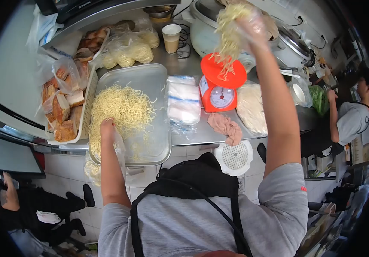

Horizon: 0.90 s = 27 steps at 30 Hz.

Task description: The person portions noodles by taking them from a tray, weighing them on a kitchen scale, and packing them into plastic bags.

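Observation:
High above the orange-red kitchen scale (222, 92), my right hand (255, 29) in a clear plastic glove is closed around a bunch of noodles (231, 25). Loose strands hang from it down to the scale's round pan (223, 70). My left hand (107, 128) is low at the front of the metal tray (164, 128), against the heap of yellow noodles (122, 105). Its fingers look closed on a clear plastic bag (119, 147) that hangs beside the wrist; the fingertips are partly hidden. A bag of noodles (93, 170) shows below the tray's near left corner.
A basket (86, 115) of meat chunks (60, 109) stands left of the tray. Behind are bagged noodles (126, 51) and a paper cup (171, 38). Stacked plastic bags (183, 100), a pink cloth (225, 128) and a white-filled bag (252, 107) surround the scale. Other people stand at both sides.

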Each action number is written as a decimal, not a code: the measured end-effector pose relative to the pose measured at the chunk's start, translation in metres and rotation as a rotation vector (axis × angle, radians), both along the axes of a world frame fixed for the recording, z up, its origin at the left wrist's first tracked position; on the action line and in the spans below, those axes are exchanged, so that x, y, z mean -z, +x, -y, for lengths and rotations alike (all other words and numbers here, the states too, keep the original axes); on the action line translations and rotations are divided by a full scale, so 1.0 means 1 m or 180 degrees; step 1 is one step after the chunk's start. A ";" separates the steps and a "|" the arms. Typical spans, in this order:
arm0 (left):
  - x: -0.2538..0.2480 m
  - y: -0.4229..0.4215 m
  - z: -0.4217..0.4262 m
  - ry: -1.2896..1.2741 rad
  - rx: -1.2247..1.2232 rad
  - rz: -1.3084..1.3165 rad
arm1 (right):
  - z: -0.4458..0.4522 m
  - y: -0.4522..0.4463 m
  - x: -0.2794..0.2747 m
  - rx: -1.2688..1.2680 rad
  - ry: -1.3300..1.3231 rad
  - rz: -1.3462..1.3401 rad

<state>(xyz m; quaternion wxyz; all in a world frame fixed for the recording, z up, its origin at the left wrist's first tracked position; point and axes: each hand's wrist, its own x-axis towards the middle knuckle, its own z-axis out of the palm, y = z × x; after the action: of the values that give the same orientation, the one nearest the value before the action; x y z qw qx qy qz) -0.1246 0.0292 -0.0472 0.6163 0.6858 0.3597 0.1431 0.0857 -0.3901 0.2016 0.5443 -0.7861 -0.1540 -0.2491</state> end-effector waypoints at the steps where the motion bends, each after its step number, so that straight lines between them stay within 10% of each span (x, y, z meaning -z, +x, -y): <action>1: -0.001 0.001 0.003 0.0045 0.0025 0.0018 | 0.003 0.002 0.017 0.0298 -0.0368 -0.0060; 21: -0.005 0.007 0.023 0.0976 -0.0337 -0.0089 | 0.044 -0.010 0.069 -0.0452 -0.2704 -0.0988; 27: -0.016 0.028 0.029 0.2712 0.0104 -0.0872 | 0.048 -0.009 0.058 -0.0365 -0.2462 -0.0949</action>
<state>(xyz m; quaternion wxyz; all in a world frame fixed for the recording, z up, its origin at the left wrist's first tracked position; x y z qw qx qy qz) -0.0970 0.0004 -0.0313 0.2276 0.8967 0.3361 0.1767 0.0770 -0.4383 0.1432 0.2384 -0.9502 -0.1993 -0.0257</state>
